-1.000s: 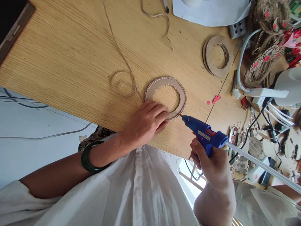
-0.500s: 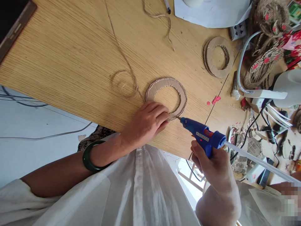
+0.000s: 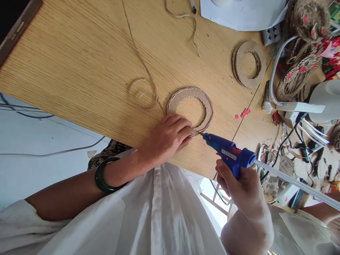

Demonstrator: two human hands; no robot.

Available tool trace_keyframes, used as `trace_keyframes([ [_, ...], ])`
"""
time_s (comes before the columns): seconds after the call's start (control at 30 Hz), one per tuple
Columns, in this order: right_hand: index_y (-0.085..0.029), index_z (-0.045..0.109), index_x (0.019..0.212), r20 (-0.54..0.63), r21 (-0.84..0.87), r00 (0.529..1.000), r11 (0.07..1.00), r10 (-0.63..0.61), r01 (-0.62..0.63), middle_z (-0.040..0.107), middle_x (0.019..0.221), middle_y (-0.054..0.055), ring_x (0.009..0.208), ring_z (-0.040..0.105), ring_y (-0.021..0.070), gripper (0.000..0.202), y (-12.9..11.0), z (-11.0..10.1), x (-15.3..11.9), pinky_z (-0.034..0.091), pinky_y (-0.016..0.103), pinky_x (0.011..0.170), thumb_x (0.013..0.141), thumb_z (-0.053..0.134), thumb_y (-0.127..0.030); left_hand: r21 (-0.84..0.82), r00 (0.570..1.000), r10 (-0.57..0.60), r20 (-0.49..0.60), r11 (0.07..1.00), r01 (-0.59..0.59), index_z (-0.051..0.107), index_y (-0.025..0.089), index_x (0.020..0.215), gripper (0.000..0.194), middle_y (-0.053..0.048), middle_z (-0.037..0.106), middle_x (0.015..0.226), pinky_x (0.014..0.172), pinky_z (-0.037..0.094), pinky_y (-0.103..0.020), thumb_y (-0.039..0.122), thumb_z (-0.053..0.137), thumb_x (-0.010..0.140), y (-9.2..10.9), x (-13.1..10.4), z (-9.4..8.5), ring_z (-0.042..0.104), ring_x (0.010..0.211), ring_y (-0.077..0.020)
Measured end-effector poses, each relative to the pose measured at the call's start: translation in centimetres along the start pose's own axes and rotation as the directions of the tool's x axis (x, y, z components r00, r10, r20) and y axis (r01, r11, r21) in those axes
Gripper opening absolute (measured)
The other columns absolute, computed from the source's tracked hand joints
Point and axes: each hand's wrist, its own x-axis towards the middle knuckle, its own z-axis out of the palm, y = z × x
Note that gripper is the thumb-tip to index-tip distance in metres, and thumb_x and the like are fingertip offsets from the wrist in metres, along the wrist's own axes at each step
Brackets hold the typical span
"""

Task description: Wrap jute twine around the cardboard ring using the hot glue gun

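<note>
A flat cardboard ring (image 3: 183,95) with twine around its outer edge lies near the front edge of the wooden table. My left hand (image 3: 170,138) grips the ring's lower left side, its fingers pressed together over the rim. In my right hand (image 3: 240,187) is a blue glue gun (image 3: 225,150), with a long clear glue stick (image 3: 292,180) coming out of its back. The gun's nozzle points at the ring's lower edge, just right of my left fingertips. Loose twine (image 3: 145,67) runs from the ring and curls on the table to the left.
Stacked cardboard rings (image 3: 240,67) lie at the upper right, with red dots (image 3: 245,112) below them. White paper (image 3: 239,16), a pen (image 3: 193,7) and a twine piece (image 3: 195,32) are at the top. Twine coils (image 3: 310,19), cables and scraps crowd the right. A person's arm (image 3: 321,212) shows lower right.
The whole view has shifted slightly, moving the table items a little to the right. Both hands keep their holds, and the nozzle stays beside the ring's lower edge.
</note>
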Motion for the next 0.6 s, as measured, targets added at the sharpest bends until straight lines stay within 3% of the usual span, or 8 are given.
trace_keyframes([
  [0.1, -0.023, 0.041, 0.066, 0.054, 0.103, 0.992, 0.987, 0.118, -0.123, 0.034, 0.048, -0.009, 0.041, 0.029, 0.0071, 0.046, 0.22, -0.19, -0.33, 0.021, 0.023, 0.038, 0.093, 0.067, -0.050, 0.002, 1.000, -0.005, 0.010, 1.000, 0.005, 0.064, 0.015, 0.104, 0.008, -0.007, 0.069, 0.105, 0.092, 0.049, -0.040, 0.016, 0.059, 0.098, 0.05, -0.03, -0.05, 0.060, 0.100, -0.0229],
  [0.27, -0.020, 0.051, 0.071, -0.060, 0.179, 0.996, 0.982, 0.070, -0.059, 0.038, 0.049, -0.007, 0.041, 0.032, 0.0074, 0.039, 0.19, -0.04, -0.43, 0.019, 0.025, 0.039, 0.093, 0.068, -0.048, -0.004, 1.000, -0.005, 0.011, 1.000, 0.005, 0.064, 0.015, 0.102, 0.007, -0.006, 0.068, 0.104, 0.092, 0.048, -0.040, 0.014, 0.063, 0.095, 0.12, -0.02, 0.01, 0.060, 0.098, -0.0225],
  [0.47, -0.018, 0.058, 0.083, -0.026, 0.191, 0.995, 0.978, 0.093, -0.086, 0.031, 0.050, -0.010, 0.042, 0.026, 0.0074, 0.033, 0.35, 0.68, -0.33, 0.014, 0.027, 0.042, 0.095, 0.064, -0.049, 0.007, 1.000, -0.007, 0.023, 1.000, 0.007, 0.065, 0.015, 0.104, 0.009, -0.006, 0.068, 0.103, 0.090, 0.049, -0.040, 0.015, 0.060, 0.097, 0.29, 0.14, -0.06, 0.060, 0.097, -0.0226],
  [0.6, -0.017, 0.060, 0.089, -0.038, 0.122, 0.998, 0.991, 0.050, -0.045, 0.037, 0.051, -0.008, 0.041, 0.029, 0.0080, 0.033, 0.74, 0.75, -0.12, 0.018, 0.027, 0.041, 0.095, 0.062, -0.050, 0.027, 1.000, 0.001, 0.013, 1.000, -0.001, 0.065, 0.015, 0.104, 0.009, -0.007, 0.068, 0.104, 0.091, 0.050, -0.040, 0.015, 0.060, 0.097, 0.30, 0.20, -0.01, 0.060, 0.097, -0.0228],
])
